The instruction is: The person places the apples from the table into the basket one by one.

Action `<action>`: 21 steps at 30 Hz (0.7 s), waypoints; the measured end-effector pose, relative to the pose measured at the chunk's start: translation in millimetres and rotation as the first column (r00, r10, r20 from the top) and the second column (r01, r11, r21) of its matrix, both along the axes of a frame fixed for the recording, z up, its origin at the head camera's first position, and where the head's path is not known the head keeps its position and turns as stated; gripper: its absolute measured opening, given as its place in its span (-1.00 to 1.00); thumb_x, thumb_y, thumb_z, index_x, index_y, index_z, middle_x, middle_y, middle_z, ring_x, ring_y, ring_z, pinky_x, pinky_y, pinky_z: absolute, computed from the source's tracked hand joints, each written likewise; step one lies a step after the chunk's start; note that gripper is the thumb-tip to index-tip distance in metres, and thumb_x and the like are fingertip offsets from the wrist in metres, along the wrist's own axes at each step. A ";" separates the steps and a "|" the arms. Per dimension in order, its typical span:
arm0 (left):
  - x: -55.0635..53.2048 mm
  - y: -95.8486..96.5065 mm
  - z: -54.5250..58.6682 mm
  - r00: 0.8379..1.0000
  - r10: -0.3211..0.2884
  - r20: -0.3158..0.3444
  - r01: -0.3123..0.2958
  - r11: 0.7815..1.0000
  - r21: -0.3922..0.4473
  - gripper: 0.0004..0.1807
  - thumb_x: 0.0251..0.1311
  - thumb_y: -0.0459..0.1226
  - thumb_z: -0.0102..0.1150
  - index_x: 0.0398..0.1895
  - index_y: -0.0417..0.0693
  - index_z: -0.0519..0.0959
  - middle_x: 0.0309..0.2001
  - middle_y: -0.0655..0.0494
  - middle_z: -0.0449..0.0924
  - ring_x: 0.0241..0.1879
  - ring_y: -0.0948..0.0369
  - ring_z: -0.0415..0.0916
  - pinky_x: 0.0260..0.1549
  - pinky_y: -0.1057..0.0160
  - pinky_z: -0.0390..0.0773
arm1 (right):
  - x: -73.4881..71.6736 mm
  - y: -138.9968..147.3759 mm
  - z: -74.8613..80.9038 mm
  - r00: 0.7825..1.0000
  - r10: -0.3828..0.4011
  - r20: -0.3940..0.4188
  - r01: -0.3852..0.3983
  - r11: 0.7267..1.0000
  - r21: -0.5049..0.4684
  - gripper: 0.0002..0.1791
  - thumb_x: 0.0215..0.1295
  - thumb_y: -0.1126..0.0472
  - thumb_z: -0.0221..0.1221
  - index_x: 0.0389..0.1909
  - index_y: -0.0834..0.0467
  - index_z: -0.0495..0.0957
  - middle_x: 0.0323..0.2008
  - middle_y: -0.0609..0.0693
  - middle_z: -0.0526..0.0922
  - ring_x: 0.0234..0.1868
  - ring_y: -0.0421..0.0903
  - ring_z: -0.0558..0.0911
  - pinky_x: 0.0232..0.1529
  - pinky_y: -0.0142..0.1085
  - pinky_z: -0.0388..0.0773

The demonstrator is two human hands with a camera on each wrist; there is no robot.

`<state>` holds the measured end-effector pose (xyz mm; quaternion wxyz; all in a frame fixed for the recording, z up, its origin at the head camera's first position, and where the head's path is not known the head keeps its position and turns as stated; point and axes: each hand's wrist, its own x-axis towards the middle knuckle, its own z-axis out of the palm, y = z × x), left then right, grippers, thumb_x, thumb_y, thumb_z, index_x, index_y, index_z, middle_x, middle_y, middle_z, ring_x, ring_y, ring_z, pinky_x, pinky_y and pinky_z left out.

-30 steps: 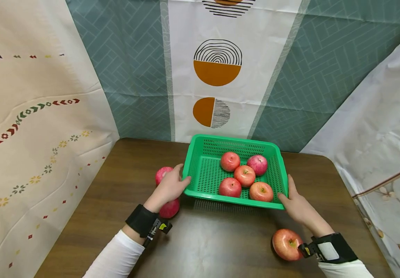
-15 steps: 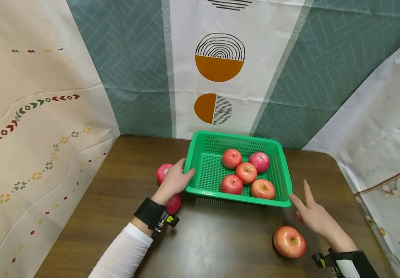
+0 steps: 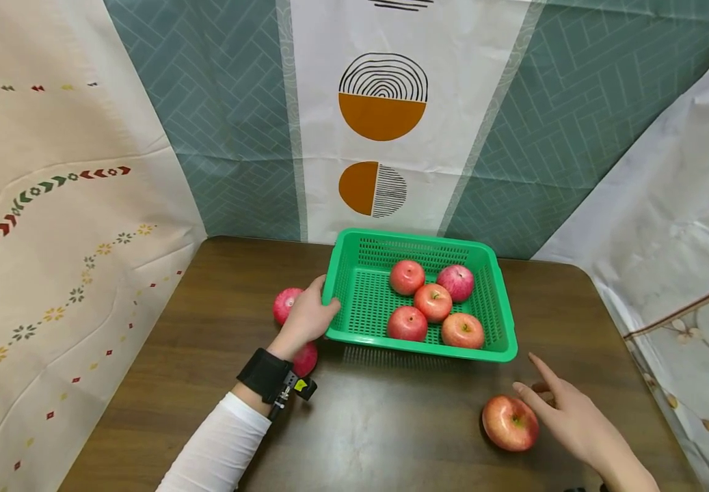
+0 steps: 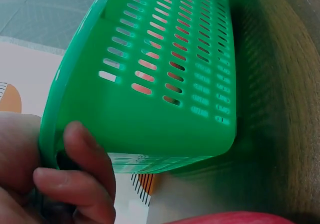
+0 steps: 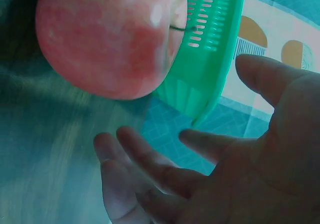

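A green plastic basket (image 3: 360, 339) with several red apples in it stands on the table. My left hand (image 3: 310, 316) grips its left rim; the left wrist view shows the thumb and fingers curled about that green edge. Beside the right hand (image 3: 576, 420) sits a single apple (image 3: 510, 423), stem up, in front of the basket's right corner. The right hand's fingers are spread and relaxed, with a gap to the apple (image 5: 110, 38) in the right wrist view. Two more apples lie by the left hand, a far one (image 3: 285, 305) and a near one (image 3: 305, 359), both partly hidden by it.
The brown wooden table (image 3: 391, 417) runs up to a patterned cloth (image 3: 237, 137) hung behind the basket. Light cloths hang along the left and right sides. Inside the basket, the apples gather toward the middle and right.
My right hand has let go of the basket's right rim and moved back toward the single apple. The left hand keeps its hold on the left rim.
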<state>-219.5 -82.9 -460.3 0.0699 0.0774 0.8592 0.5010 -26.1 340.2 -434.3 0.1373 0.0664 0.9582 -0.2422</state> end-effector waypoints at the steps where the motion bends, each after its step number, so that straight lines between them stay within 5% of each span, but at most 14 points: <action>1: -0.3 0.6 0.1 1.000 0.003 0.001 -0.003 1.000 -0.002 -0.31 0.45 -0.30 0.15 0.60 -0.26 0.25 0.11 -0.22 0.66 -0.22 0.02 0.73 -0.28 0.07 0.77 | 2.5 -1.6 -0.8 1.000 0.003 -0.016 -0.002 1.000 0.010 -0.01 0.59 -0.37 0.01 0.68 0.27 0.06 0.20 0.30 0.65 0.14 0.23 0.69 0.03 0.21 0.62; 6: -2.5 3.2 -1.4 1.000 0.008 0.006 -0.008 1.000 -0.024 -0.30 0.46 -0.31 0.14 0.60 -0.30 0.22 0.16 -0.23 0.63 -0.06 -0.03 0.71 -0.03 -0.04 0.73 | 13.5 -13.0 -8.3 0.996 0.012 -0.085 -0.006 0.997 0.071 -0.08 0.51 -0.38 0.14 0.59 0.20 0.30 0.24 0.31 0.59 0.12 0.20 0.68 -0.06 0.14 0.63; 21: -1.7 6.4 0.8 0.998 0.000 0.057 0.003 0.998 -0.058 -0.30 0.51 -0.30 0.12 0.61 -0.29 0.15 0.15 -0.25 0.62 -0.13 0.00 0.71 -0.15 0.02 0.76 | 28.7 -47.6 -49.1 0.952 0.061 -0.299 -0.028 0.993 0.115 0.04 0.07 -0.38 0.53 0.51 -0.02 0.43 0.28 0.29 0.47 0.15 0.34 0.61 -0.19 0.22 0.67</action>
